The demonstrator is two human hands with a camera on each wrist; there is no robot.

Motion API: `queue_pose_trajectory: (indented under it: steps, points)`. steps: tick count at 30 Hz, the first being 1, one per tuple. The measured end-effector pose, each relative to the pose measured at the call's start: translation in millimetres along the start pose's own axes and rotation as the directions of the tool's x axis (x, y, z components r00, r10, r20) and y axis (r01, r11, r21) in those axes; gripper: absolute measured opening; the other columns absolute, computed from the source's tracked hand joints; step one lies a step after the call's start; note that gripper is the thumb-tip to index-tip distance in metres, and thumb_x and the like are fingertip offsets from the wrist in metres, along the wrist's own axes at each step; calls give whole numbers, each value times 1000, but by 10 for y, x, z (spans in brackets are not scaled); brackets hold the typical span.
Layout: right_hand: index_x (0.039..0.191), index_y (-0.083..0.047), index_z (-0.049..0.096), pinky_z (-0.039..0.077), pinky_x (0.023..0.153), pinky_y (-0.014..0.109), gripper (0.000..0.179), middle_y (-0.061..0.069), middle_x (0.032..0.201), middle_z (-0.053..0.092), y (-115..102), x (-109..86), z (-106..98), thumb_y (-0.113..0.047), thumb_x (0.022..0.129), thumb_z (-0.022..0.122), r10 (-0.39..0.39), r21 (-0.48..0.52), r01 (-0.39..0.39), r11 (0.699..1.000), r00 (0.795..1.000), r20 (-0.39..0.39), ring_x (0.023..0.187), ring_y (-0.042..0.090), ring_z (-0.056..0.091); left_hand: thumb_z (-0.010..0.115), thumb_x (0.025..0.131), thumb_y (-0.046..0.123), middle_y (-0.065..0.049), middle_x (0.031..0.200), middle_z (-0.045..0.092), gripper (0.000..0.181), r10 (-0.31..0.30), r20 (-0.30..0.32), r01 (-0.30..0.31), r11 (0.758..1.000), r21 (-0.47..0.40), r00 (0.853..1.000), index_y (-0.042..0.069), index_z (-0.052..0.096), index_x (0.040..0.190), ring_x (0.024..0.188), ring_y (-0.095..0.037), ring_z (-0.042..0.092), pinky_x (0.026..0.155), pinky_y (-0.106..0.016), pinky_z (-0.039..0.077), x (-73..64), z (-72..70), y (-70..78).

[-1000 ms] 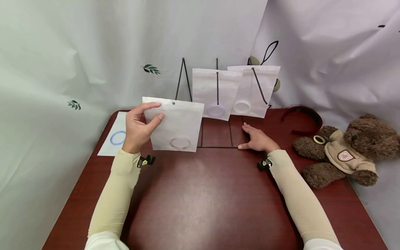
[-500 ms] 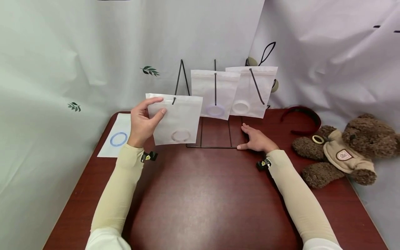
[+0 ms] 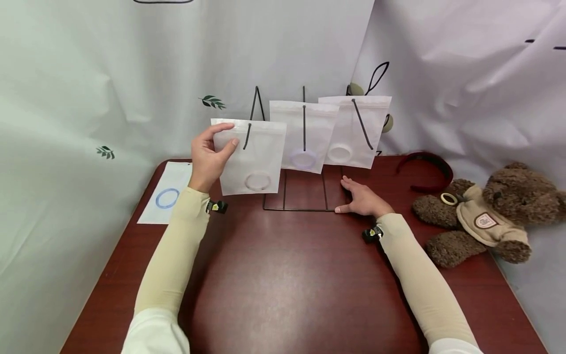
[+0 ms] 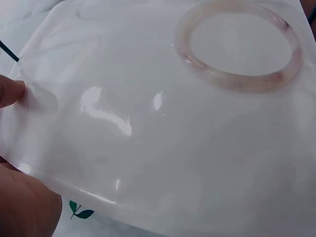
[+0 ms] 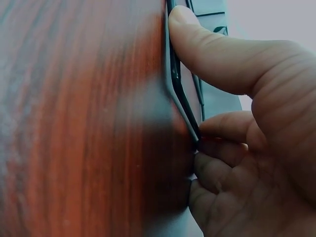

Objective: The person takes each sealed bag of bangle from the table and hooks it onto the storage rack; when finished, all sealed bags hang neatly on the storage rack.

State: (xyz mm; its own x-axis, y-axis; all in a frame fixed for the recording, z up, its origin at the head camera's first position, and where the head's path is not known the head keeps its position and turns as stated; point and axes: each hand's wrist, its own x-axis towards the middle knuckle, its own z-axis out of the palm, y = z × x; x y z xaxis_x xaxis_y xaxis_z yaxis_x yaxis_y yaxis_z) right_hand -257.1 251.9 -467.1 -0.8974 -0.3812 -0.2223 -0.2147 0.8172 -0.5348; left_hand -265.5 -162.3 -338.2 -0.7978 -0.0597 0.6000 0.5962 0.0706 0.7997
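My left hand (image 3: 208,160) pinches the left side of a white zip bag (image 3: 269,152) between thumb and fingers. Inside the bag lies a pale bangle with reddish-brown patches (image 4: 237,85). A black hook of the wire display rack (image 3: 300,210) passes through the bag's top hole, its tip in front of the bag. At the rack's front right corner, my right hand (image 3: 364,199) grips the base wire, thumb on the front bar and fingers at the side. Two more zip bags hang from the rack: a middle bag (image 3: 323,123) with a lilac bangle, and a right bag (image 3: 376,123) with a white one.
On the reddish-brown table (image 3: 283,275), another white zip bag (image 3: 150,214) with a blue bangle (image 3: 158,198) lies flat at left. At right are a dark red headband (image 3: 447,172) and a brown teddy bear (image 3: 455,248) with a yellow ring (image 3: 448,203) by its limb.
My left hand has moved the bag up and away from me, and the hook now runs through its hole, with more hook showing in front. The right hand stays at the rack's corner.
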Motion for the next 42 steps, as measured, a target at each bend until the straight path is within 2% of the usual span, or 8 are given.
queue_pose_trajectory:
  steps: [4,10,14,19,27,32,38,42]
  points:
    - [158,-3,26,23,124,53,108,15,169,16,28,6,-15,-46,79,84,-16,13,16,1000,1000,-5,157,35,16,75,83,-4,1,112,73,35,-16,-17,16,1000,-6,1000,7,75,115,94,-10,66,82,-21,52,89,52,25]
    - [156,-5,33,24,122,57,102,15,168,21,109,0,-21,-48,78,83,-47,6,47,999,999,-22,156,37,16,77,83,1,0,112,72,35,-28,-40,29,999,15,999,11,75,116,90,-8,65,77,-20,52,256,48,-231]
    - [156,-9,36,16,123,60,98,13,168,20,161,11,-24,-49,79,83,-55,31,55,998,998,-9,157,38,8,77,83,1,-1,111,71,35,-47,-51,47,999,-1,998,12,75,116,87,-9,64,74,-20,51,331,69,-293]
    - [158,-12,33,8,125,61,100,10,170,15,195,16,-32,-48,79,83,-59,71,56,996,998,37,158,37,6,75,84,-3,0,110,71,34,-47,-62,46,999,-22,997,10,75,115,87,-9,63,76,-21,51,412,104,-333]
    - [159,-20,30,7,125,61,101,3,171,11,210,62,-15,-49,79,83,-53,119,46,992,997,56,158,34,4,74,83,-5,0,113,71,33,-23,-108,24,1000,2,994,9,75,113,90,-11,61,81,-21,49,520,155,-273]
    - [160,-20,28,5,126,58,100,1,171,9,189,68,-12,-46,80,83,-51,146,41,988,997,64,159,32,1,74,82,-6,-1,112,72,32,-5,-127,3,1000,-18,992,8,76,111,88,-12,62,79,-22,50,616,154,-387]
    - [160,-20,29,4,127,57,99,-1,171,10,171,91,-8,-45,80,83,-62,159,52,986,996,63,159,29,1,76,83,-4,-3,112,72,33,1,-138,-8,999,-47,990,8,75,113,77,-9,58,66,-19,45,609,67,-473]
    - [160,-20,28,3,126,59,99,0,171,9,178,92,-5,-44,81,83,-67,165,55,985,996,67,159,31,-1,77,83,-2,-3,120,69,38,-33,-114,22,995,-98,993,9,73,119,87,-11,63,70,-20,48,544,-20,-444]
